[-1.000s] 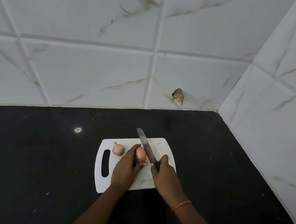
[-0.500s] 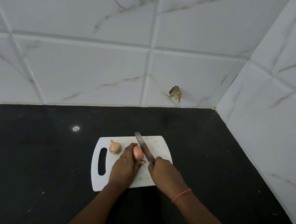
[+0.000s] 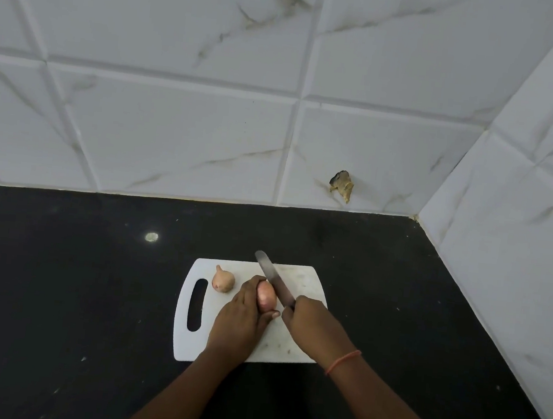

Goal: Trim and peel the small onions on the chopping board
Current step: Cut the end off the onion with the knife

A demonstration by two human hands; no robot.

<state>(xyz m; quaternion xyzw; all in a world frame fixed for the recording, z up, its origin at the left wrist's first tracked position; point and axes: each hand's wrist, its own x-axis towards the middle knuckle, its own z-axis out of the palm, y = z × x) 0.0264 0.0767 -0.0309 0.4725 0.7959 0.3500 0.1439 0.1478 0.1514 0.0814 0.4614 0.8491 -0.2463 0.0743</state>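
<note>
Knife [image 3: 274, 281] handle hidden inside right hand [image 3: 311, 324]. Held onion [image 3: 266, 295]: left side covered by left hand [image 3: 240, 320] fingers. Chopping board [image 3: 302, 277] near edge partly under both wrists. Forearms cut off at bottom edge.

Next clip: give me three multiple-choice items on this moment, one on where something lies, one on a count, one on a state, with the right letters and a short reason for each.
1. Where does the loose onion lie?
A. on the black counter
B. on the chopping board, near its handle slot
C. against the wall tiles

2. How many onions are in view?
A. one
B. two
C. four

3. What does the right hand hold?
A. nothing
B. an onion
C. the knife

Key: 1 B, it sits on the white board beside the slot. 2 B, one loose, one onion gripped by the left hand. 3 C, its fingers curl round the handle, blade beside the held onion.
</note>
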